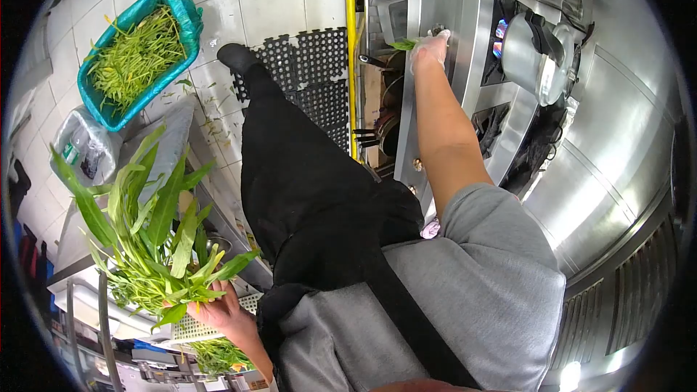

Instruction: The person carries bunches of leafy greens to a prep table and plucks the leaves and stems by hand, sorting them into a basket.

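Note:
My left hand (pixel 219 311), at the lower left, is closed around the stems of a large bunch of leafy greens (pixel 167 210). The long leaves spread upward and to the left, partly hiding the fingers. On the right side, my right hand (pixel 430 51) wears a clear glove and reaches to the steel front panel of the stove (pixel 435 0). Its fingers are closed at a control knob (pixel 437 30), which they mostly cover. A small green leaf (pixel 401 45) sticks out beside this hand.
A teal-lined bin (pixel 194 29) holds cut stems. Beside it is a bag-lined bin (pixel 109 138). A lidded pot (pixel 526 54) stands over a lit burner. Pans (pixel 390 134) sit below the stove near a yellow pipe (pixel 352 65). Black mats (pixel 319 65) cover part of the floor.

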{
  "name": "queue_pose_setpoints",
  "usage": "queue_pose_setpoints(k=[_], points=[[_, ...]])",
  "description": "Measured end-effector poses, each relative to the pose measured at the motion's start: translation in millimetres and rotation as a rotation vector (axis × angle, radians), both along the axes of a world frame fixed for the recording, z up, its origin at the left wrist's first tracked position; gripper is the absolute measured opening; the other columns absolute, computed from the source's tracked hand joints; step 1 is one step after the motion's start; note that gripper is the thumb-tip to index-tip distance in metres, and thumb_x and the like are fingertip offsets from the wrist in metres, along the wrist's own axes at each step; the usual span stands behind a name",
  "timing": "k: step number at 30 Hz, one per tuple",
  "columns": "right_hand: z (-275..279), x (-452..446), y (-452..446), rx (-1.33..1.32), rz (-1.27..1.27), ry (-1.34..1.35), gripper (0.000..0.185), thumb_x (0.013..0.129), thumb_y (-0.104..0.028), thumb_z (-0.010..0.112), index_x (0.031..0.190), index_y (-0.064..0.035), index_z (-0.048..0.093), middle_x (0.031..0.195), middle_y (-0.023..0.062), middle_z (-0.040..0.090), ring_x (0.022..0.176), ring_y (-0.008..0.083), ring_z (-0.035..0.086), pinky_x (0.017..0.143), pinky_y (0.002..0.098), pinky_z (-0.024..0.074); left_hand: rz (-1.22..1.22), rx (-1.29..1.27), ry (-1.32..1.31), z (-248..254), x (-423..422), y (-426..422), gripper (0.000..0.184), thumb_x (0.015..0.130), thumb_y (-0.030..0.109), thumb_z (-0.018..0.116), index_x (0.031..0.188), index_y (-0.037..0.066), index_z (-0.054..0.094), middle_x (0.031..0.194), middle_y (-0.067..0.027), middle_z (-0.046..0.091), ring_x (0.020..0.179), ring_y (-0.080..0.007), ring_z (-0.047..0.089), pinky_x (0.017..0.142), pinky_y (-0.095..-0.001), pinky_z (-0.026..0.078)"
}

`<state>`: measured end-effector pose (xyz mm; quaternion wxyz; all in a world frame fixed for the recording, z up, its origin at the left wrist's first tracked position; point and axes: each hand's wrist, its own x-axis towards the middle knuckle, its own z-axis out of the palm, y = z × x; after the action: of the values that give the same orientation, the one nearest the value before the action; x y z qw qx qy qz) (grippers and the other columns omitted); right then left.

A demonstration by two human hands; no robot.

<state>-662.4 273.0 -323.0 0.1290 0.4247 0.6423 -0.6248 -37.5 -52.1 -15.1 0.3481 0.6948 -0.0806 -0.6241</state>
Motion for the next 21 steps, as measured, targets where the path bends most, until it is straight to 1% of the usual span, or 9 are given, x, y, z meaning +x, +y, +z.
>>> queue_pose_setpoints(k=[2, 4, 8, 11, 13, 17, 19, 20, 21], points=[[3.7, 2.6, -2.2, -0.014, 0.026, 0.0, 0.088, 0.107, -0.074, 0.042, 0.168, -0.0102, 0.043, 0.176, 0.0084, 0.04, 0.161, 0.028, 0.036, 0.133, 0.0446, 0.0242, 0.01, 0.006, 0.103, -7.5, 14.1, -2.4, 0.063, 0.107, 0.066, 0.06, 0.12, 0.004, 0.058, 0.069, 0.0017, 0.04, 0.062, -0.0129, 0.036, 0.067, -0.0298, 0.038], [-4.2, -0.3, 6.6, -0.043, 0.054, -0.017, 0.089, 0.107, -0.075, 0.039, 0.17, -0.0125, 0.04, 0.178, 0.0067, 0.036, 0.164, 0.0272, 0.032, 0.134, 0.0444, 0.0216, -0.224, -0.064, 0.479, -10.4, 17.9, -4.9, 0.061, 0.107, 0.066, 0.06, 0.117, 0.005, 0.059, 0.068, 0.0021, 0.04, 0.062, -0.013, 0.036, 0.067, -0.0298, 0.038], [-16.8, -6.9, 22.5, -0.097, 0.121, -0.064, 0.09, 0.107, -0.077, 0.034, 0.174, -0.0159, 0.035, 0.183, 0.0045, 0.028, 0.168, 0.0263, 0.023, 0.136, 0.0449, 0.0168, -0.251, -0.079, 0.43, -12.0, 16.0, -4.5, 0.059, 0.108, 0.065, 0.059, 0.114, 0.006, 0.059, 0.068, 0.0026, 0.039, 0.062, -0.0131, 0.036, 0.068, -0.0298, 0.038], [9.4, 9.9, -0.9, -0.08, 0.133, -0.015, 0.091, 0.107, -0.077, 0.033, 0.175, -0.0157, 0.031, 0.184, 0.0051, 0.023, 0.169, 0.027, 0.019, 0.136, 0.0473, 0.0138, -0.294, -0.079, 0.537, -13.2, 16.7, -5.0, 0.057, 0.108, 0.065, 0.059, 0.107, 0.009, 0.059, 0.066, 0.0033, 0.039, 0.062, -0.0129, 0.036, 0.069, -0.0299, 0.038], [25.2, 17.2, -14.7, -0.08, 0.158, -0.005, 0.092, 0.107, -0.077, 0.032, 0.175, -0.0155, 0.029, 0.185, 0.0055, 0.02, 0.17, 0.0275, 0.016, 0.137, 0.0488, 0.0119, -0.218, -0.03, 0.36, -7.3, 10.4, -4.6, 0.055, 0.108, 0.065, 0.059, 0.101, 0.01, 0.058, 0.066, 0.0038, 0.039, 0.062, -0.013, 0.037, 0.071, -0.0306, 0.039], [39.1, 24.3, -29.4, -0.093, 0.197, 0.008, 0.093, 0.107, -0.077, 0.03, 0.176, -0.0153, 0.026, 0.186, 0.006, 0.016, 0.171, 0.0283, 0.012, 0.137, 0.0512, 0.0089, -0.214, -0.036, 0.368, -2.9, -6.1, -4.0, 0.054, 0.109, 0.064, 0.057, 0.096, 0.012, 0.057, 0.065, 0.004, 0.04, 0.061, -0.0136, 0.037, 0.072, -0.0311, 0.039], [29.7, 20.8, -23.9, -0.031, 0.114, 0.033, 0.094, 0.107, -0.077, 0.031, 0.177, -0.0145, 0.023, 0.186, 0.0085, 0.011, 0.171, 0.0315, 0.011, 0.138, 0.0514, 0.0077, -0.15, 0.006, -0.361, 20.7, -62.1, -3.4, 0.056, 0.11, 0.065, 0.055, 0.096, 0.011, 0.057, 0.066, 0.0037, 0.041, 0.061, -0.0144, 0.038, 0.078, -0.0319, 0.043], [27.3, 19.9, -20.7, -0.03, 0.116, 0.033, 0.094, 0.107, -0.077, 0.031, 0.177, -0.0145, 0.023, 0.186, 0.0085, 0.011, 0.171, 0.0315, 0.011, 0.138, 0.0514, 0.0077, -0.148, 0.007, -0.361, 11.6, -41.0, -2.5, 0.056, 0.11, 0.065, 0.055, 0.096, 0.011, 0.057, 0.066, 0.0037, 0.041, 0.061, -0.0144, 0.038, 0.078, -0.0319, 0.043], [25.5, 19.5, -17.0, -0.039, 0.125, 0.025, 0.094, 0.107, -0.077, 0.031, 0.177, -0.0144, 0.021, 0.186, 0.0094, 0.009, 0.171, 0.0323, 0.012, 0.138, 0.0511, 0.0071, -0.188, -0.016, -0.061, -4.9, -1.6, -1.0, 0.056, 0.111, 0.065, 0.053, 0.096, 0.011, 0.057, 0.066, 0.0034, 0.041, 0.06, -0.0147, 0.037, 0.08, -0.0329, 0.044]])
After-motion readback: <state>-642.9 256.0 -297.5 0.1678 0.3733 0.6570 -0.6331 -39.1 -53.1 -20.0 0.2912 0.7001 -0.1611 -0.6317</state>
